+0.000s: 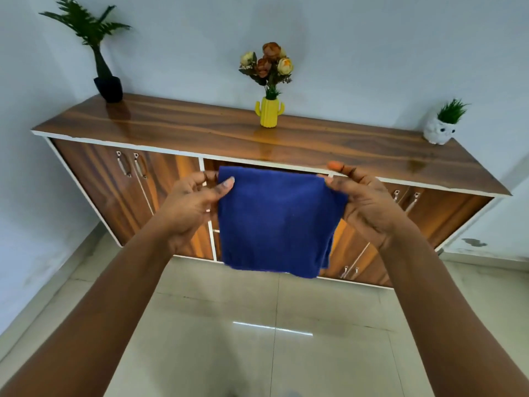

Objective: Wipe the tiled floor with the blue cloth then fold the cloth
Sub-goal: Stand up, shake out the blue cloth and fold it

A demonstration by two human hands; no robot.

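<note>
The blue cloth (276,222) hangs in the air in front of me as a folded, roughly square panel. My left hand (191,209) pinches its upper left corner, thumb on the near face. My right hand (365,204) pinches the upper right corner. The cloth's lower edge dangles free, well above the glossy beige tiled floor (274,333). Both forearms reach up from the bottom of the view.
A long wooden sideboard (200,130) with handled doors stands against the white wall behind the cloth. On its top sit a black potted plant (107,87), a yellow cactus vase with flowers (269,111) and a white owl planter (439,131).
</note>
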